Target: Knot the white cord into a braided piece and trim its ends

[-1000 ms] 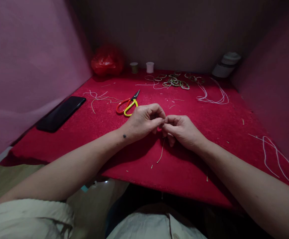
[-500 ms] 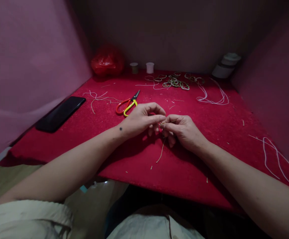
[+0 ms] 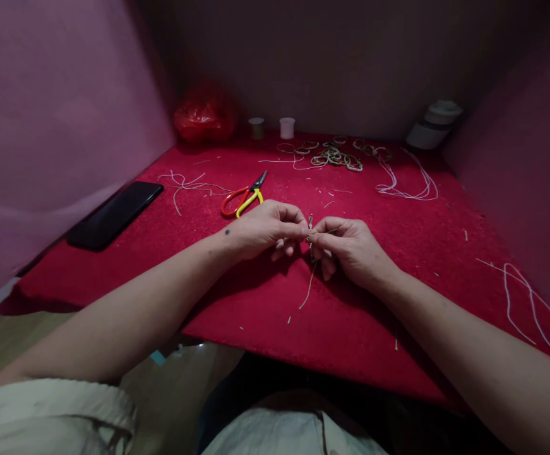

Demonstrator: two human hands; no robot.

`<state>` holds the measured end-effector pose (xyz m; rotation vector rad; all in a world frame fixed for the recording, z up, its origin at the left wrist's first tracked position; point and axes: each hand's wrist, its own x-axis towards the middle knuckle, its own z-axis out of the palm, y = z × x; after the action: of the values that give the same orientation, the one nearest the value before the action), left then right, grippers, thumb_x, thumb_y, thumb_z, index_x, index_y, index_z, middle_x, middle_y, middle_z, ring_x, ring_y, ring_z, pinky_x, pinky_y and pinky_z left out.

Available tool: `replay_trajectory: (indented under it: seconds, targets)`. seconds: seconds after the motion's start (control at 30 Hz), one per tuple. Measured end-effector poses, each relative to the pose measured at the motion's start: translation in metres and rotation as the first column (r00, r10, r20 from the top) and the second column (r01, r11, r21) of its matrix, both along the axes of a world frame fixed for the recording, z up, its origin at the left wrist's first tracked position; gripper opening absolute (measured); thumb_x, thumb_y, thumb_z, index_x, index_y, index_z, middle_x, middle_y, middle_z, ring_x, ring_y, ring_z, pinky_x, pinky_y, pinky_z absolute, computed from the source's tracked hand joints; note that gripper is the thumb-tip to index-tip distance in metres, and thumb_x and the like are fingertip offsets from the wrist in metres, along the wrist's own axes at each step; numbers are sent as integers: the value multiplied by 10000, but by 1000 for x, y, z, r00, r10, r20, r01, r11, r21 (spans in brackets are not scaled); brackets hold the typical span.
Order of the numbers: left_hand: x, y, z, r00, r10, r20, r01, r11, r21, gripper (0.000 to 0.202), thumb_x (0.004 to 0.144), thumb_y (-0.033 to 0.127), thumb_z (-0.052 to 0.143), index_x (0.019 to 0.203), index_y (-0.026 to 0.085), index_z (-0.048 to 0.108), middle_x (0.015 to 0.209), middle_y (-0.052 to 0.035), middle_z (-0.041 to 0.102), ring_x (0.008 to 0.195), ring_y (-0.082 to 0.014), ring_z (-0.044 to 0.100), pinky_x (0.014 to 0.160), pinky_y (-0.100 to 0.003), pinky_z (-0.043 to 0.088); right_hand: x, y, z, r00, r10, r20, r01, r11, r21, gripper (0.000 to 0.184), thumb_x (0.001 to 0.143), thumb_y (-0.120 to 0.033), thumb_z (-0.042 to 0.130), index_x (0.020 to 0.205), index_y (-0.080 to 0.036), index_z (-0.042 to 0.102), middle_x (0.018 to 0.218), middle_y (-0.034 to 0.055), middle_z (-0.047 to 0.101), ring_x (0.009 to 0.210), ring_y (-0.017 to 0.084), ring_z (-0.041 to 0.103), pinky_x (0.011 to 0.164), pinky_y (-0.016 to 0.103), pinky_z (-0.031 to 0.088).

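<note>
My left hand and my right hand meet fingertip to fingertip over the middle of the red cloth table. Both pinch a thin pale cord with a small knotted or beaded piece sticking up between the fingers. The cord's loose end trails down onto the cloth toward me. Orange and yellow scissors lie just beyond my left hand.
A black phone lies at the left edge. A red plastic bag and two small spools stand at the back. A heap of finished braided cords, white strings and more string at right.
My hands have shifted slightly and the small knotted piece now shows upright between my fingertips; my left fingers have curled lower.
</note>
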<state>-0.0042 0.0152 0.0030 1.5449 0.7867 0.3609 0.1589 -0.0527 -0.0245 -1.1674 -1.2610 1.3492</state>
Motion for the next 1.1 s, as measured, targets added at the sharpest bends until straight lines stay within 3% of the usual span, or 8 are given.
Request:
replay_trajectory:
  seconds: [0.3,0.57,0.73,0.87,1.1]
  targets:
    - [2,1,-2,992,122,29,-123,992,19,137,771,116,553,640,155,555,411,44,522,285,-48,393,305,-171,297,-1,-1,2,998,-22,62,20,999,35,143,786,-210,610,655,-157,593,545,-31,612,338,73,511,350,191,368]
    - [4,-3,0,990,139,24,-139,990,-30,149,800,115,542,656,153,535,449,26,577,278,-53,434,299,-172,317,0,-2,3,997,-27,71,24,999,35,112,753,-159,589,642,-163,606,534,-31,619,345,77,520,370,196,389]
    - [5,-4,-1,982,161,98,-151,983,-100,126,773,48,534,711,156,516,463,19,605,309,-73,497,324,-163,374,-1,-1,4,998,-29,62,27,999,26,119,748,-168,598,629,-166,590,478,-43,585,332,82,512,366,196,393]
    - [4,-3,-3,974,141,177,-116,983,-142,139,735,8,542,784,135,567,495,15,622,372,-78,553,395,-167,448,0,-1,3,999,-36,34,35,999,15,106,748,-179,613,645,-164,594,542,-33,619,338,77,517,354,193,397]
    - [5,-2,-4,978,147,149,-118,974,-192,155,709,1,522,775,92,630,506,-15,647,372,-95,579,408,-178,470,-1,0,2,999,-33,15,33,999,12,94,747,-170,619,657,-162,591,577,-29,631,339,75,519,349,192,395]
